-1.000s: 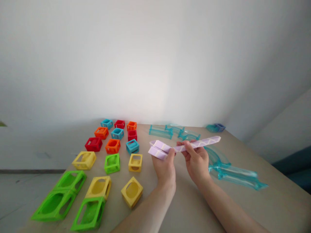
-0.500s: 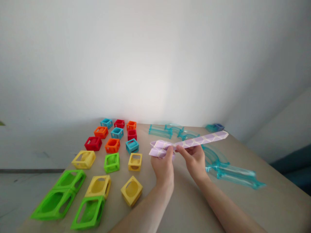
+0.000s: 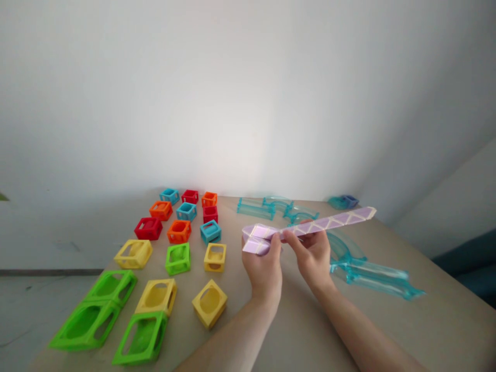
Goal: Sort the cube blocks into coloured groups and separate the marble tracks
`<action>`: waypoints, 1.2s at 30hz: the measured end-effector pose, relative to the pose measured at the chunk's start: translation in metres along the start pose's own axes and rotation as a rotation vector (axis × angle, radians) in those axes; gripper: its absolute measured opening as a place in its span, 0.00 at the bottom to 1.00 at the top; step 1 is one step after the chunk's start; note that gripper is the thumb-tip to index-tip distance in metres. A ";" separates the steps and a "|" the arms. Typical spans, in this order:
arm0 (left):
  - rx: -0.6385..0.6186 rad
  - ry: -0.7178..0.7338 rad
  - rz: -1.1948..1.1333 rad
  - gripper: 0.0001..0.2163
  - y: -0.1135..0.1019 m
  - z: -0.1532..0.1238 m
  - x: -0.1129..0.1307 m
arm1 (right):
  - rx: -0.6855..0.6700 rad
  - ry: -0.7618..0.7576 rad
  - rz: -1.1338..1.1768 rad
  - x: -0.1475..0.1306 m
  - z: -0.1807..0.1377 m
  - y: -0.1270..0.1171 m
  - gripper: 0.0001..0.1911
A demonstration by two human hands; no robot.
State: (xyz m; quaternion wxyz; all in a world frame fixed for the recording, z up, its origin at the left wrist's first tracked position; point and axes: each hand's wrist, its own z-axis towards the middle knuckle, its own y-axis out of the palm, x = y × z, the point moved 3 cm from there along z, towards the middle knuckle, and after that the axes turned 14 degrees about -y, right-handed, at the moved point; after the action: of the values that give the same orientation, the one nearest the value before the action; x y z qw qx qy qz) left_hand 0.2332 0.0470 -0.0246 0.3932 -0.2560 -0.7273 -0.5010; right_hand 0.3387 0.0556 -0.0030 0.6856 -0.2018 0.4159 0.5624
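Both hands hold a lilac segmented twist toy (image 3: pixel 329 222) above the table (image 3: pixel 294 330). My left hand (image 3: pixel 263 266) is closed round its folded left end. My right hand (image 3: pixel 312 256) pinches the long straight stretch near the bend, thumb on top. That straight stretch runs up to the right, its tip at the far right free in the air. The toy's faces show pale triangular panels.
Hollow plastic cubes lie in rows on the left: small blue (image 3: pixel 211 231), red (image 3: pixel 149 228) and orange (image 3: pixel 179 231) ones at the back, yellow (image 3: pixel 210 303) in the middle, large green (image 3: pixel 141 338) at the front. Clear teal track pieces (image 3: pixel 372 274) lie to the right.
The straight stretch of the toy has grown longer and its tip has risen and moved right. The folded part in my left hand has become shorter. Both hands have stayed in nearly the same place.
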 end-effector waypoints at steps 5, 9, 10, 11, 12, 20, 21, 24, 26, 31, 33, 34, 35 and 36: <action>-0.027 0.032 0.008 0.13 0.000 0.001 0.002 | -0.055 0.191 0.103 0.005 0.005 0.000 0.19; -0.045 0.146 0.106 0.13 -0.003 -0.003 0.011 | -0.128 0.363 0.314 0.008 0.006 0.004 0.12; -0.045 0.166 0.127 0.12 -0.003 -0.004 0.012 | -0.130 0.386 0.356 0.009 0.006 0.005 0.11; -0.047 0.182 0.145 0.12 -0.004 -0.006 0.013 | -0.126 0.410 0.391 0.009 0.006 0.005 0.10; -0.049 0.194 0.160 0.12 -0.004 -0.007 0.014 | -0.118 0.439 0.423 0.010 0.005 0.006 0.10; -0.133 0.090 0.063 0.14 0.004 -0.007 0.005 | -0.083 0.722 0.593 0.015 -0.001 0.010 0.10; -0.158 0.058 0.035 0.15 0.005 -0.008 0.006 | -0.086 0.730 0.601 0.014 0.000 0.010 0.10; -0.228 0.018 -0.027 0.15 0.007 -0.013 0.012 | -0.034 0.658 0.575 0.012 0.007 0.004 0.10; -0.238 0.075 -0.023 0.13 0.006 -0.016 0.018 | 0.030 0.574 0.543 0.011 0.012 -0.001 0.10; -0.172 0.163 0.070 0.16 0.000 -0.016 0.023 | 0.093 0.491 0.532 0.009 0.015 -0.004 0.10; -0.123 0.140 0.077 0.18 -0.002 -0.012 0.023 | 0.089 0.493 0.522 0.009 0.013 -0.002 0.10; -0.101 0.132 0.070 0.19 -0.003 -0.011 0.024 | 0.082 0.492 0.515 0.010 0.012 -0.002 0.10; -0.087 0.124 0.061 0.20 -0.004 -0.010 0.024 | 0.076 0.490 0.508 0.011 0.011 -0.001 0.10; -0.084 0.118 0.052 0.20 -0.004 -0.009 0.025 | 0.073 0.489 0.503 0.011 0.011 -0.001 0.10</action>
State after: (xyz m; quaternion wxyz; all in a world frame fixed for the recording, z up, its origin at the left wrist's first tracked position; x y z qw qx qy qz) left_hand 0.2190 0.0365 -0.0045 0.4370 -0.2610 -0.6743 -0.5350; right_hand 0.3436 0.0704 -0.0061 0.4126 -0.1970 0.6243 0.6334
